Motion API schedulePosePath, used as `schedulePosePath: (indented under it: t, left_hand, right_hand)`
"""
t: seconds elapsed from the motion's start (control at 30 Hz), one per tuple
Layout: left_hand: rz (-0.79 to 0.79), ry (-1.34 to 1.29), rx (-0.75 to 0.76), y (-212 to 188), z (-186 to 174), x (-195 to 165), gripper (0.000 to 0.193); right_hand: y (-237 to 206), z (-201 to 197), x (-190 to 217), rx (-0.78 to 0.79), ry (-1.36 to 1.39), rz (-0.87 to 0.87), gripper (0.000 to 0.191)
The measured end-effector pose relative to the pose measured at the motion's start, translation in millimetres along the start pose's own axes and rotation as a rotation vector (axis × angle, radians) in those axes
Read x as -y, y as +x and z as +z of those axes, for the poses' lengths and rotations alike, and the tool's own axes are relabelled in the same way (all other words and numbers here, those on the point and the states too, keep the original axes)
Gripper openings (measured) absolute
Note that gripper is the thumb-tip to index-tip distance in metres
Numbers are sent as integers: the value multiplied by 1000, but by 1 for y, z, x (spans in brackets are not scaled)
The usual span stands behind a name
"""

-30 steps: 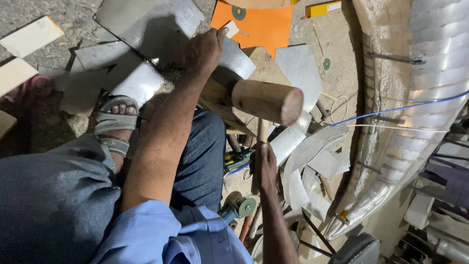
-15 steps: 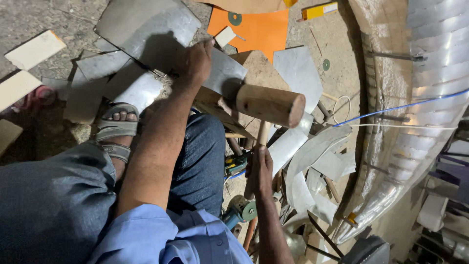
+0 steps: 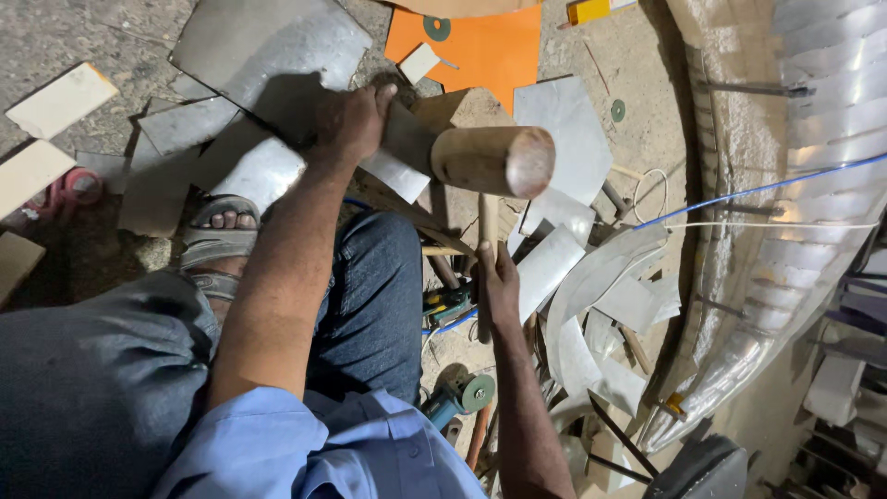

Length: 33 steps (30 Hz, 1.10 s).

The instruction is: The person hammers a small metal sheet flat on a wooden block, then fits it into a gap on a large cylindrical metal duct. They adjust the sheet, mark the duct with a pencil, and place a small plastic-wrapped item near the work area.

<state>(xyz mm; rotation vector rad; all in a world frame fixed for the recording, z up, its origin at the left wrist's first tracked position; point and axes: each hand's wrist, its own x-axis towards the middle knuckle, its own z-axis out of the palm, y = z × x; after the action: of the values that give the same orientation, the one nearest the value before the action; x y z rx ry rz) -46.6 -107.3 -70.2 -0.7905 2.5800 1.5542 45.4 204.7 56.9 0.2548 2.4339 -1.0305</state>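
Note:
My right hand [image 3: 499,286] grips the thin handle of a wooden mallet [image 3: 494,160], whose round head is raised above the work. My left hand [image 3: 349,120] presses down on a small bent metal sheet piece [image 3: 393,171] that rests on a dark block in front of my knee. I sit low, in blue jeans and a blue shirt, with one sandalled foot [image 3: 217,231] out to the left.
Cut metal sheets [image 3: 268,51] lie around on the concrete floor, with an orange board [image 3: 490,46] beyond. A large curved metal-clad form [image 3: 795,185] runs along the right. An angle grinder [image 3: 457,397] and metal scraps [image 3: 601,305] lie by my right arm.
The mallet head has stayed raised while shifting slightly. My left hand has kept pressing on the metal piece, and the view has drifted a little.

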Motion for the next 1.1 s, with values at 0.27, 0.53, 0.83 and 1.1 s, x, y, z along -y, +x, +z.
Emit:
schedulePosePath:
  t: [0.27, 0.53, 0.83, 1.1]
  left_hand:
    - [-4, -219, -25, -7, -19, -3, 68]
    - [-393, -1018, 94, -32, 6, -28, 52]
    - [-155, -282, 392, -101, 28, -63, 49]
    - [540, 692, 82, -69, 23, -99, 108]
  right_hand:
    - [-23, -14, -21, 159, 590, 240, 64]
    - [-22, -6, -44, 147, 664, 207, 68]
    - [-47, -13, -88, 118, 672, 198, 55]
    - [-55, -30, -101, 83, 647, 376, 43]
